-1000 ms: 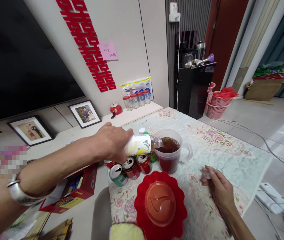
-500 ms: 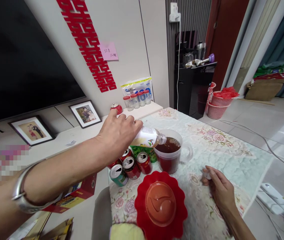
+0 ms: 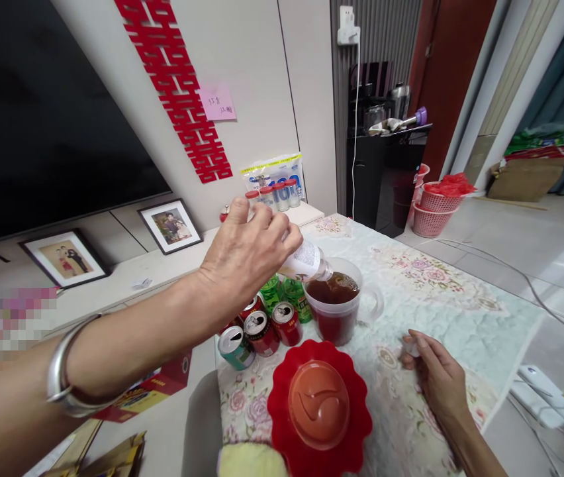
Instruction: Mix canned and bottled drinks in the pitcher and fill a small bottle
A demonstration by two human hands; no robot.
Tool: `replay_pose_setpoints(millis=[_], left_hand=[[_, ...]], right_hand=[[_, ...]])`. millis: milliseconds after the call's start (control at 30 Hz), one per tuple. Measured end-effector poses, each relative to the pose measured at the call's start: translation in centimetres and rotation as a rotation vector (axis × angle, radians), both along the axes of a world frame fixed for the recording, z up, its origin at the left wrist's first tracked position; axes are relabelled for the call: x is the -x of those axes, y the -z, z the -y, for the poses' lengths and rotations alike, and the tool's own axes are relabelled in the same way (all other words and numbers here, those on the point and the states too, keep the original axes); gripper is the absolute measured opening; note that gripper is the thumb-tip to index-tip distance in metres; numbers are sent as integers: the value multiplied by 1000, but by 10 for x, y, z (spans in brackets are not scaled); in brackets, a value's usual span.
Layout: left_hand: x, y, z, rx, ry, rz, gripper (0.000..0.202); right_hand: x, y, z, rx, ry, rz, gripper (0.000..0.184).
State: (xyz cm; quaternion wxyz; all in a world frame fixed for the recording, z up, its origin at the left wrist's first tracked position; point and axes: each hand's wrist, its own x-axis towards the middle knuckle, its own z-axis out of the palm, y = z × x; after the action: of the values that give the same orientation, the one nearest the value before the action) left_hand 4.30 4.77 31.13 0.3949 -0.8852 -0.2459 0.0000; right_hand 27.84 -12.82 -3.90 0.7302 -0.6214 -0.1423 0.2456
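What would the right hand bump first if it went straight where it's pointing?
Probably the handle of the translucent plastic jug: the right hand points roughly that way, with flowered tablecloth showing between. Depth is hard to judge, so it might miss.

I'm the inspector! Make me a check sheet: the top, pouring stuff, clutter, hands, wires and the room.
Surface: flowery tablecloth, things standing on it.
Things in use: bottle tilted, its mouth at the opening of a pitcher holding dark liquid.
Clutter: cans, some opened; red scalloped object with an orange middle; yellow cloth.
Hands: left hand grips the bottle; right hand pinches a small whitish thing.
Cables: white cable hanging from the socket; another cable across the floor.
Surroundings: screen, framed photos, pink baskets.
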Motion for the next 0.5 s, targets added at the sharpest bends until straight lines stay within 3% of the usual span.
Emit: replay_pose_setpoints(millis=[233, 500], left_hand=[[-5, -4, 2, 71, -38, 1, 76], [-4, 2, 3, 149, 15, 14, 70]], right_hand=[[0, -1, 0, -7, 1, 10, 61], [1, -3, -1, -17, 13, 20, 59]])
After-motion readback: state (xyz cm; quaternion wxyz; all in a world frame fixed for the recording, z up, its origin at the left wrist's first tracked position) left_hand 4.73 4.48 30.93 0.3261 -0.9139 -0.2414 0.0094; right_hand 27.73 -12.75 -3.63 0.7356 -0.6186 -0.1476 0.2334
